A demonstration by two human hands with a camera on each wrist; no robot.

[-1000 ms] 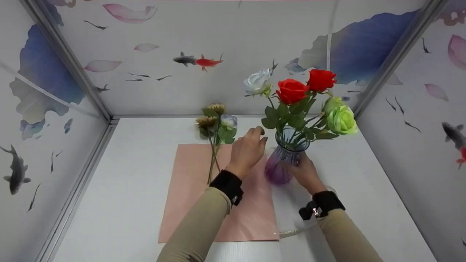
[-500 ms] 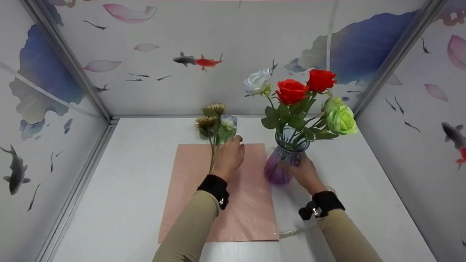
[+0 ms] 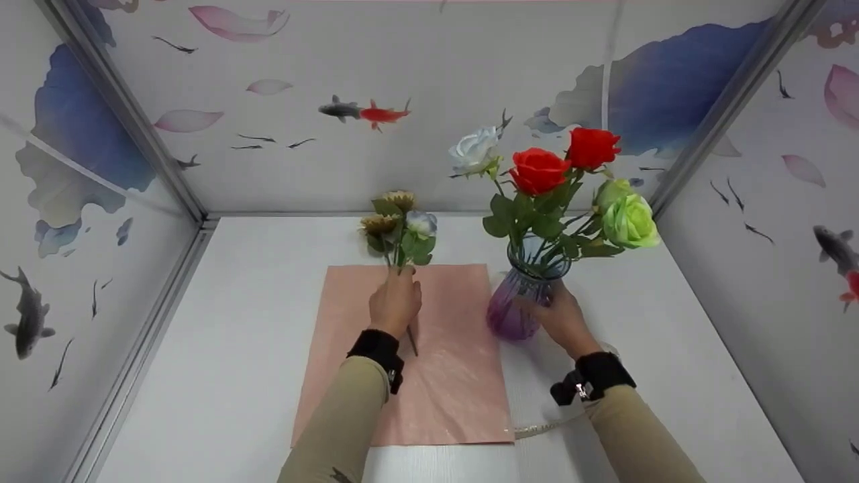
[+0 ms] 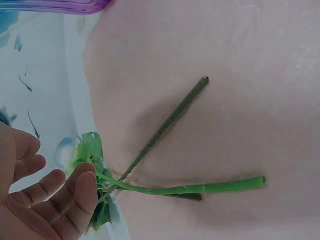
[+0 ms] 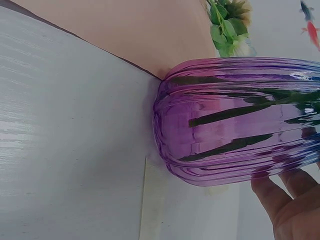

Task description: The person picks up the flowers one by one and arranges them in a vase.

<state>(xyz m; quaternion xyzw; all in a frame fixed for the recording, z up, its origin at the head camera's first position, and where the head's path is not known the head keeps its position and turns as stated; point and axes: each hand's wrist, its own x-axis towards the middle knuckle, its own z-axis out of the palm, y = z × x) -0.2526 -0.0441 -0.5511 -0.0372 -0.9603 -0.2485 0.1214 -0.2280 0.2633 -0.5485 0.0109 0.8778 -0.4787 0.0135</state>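
My left hand [image 3: 394,303] is over the stems of a small bunch of artificial flowers lying across the pink sheet. Its loosely bent fingertips are right at the green stems [image 4: 227,185] in the left wrist view, with the thumb apart from them. The bunch has two brownish blooms [image 3: 380,226] and a pale blue-white one [image 3: 421,224]. My right hand [image 3: 565,323] holds the side of a ribbed purple-blue glass vase [image 3: 513,314], thumb in front. Two red roses [image 3: 539,171], a white rose [image 3: 474,151] and green ones [image 3: 629,220] stand in it.
The pink sheet [image 3: 456,376] lies flat on the white table [image 3: 221,376], left of the vase. A thin pale strip [image 3: 537,430] runs from its lower right corner. Patterned panels [image 3: 402,54] with metal edges enclose the table at the back and sides.
My left hand has moved left and slightly down from beside the vase to the stems of the small bunch. The right hand and the vase have stayed in place.
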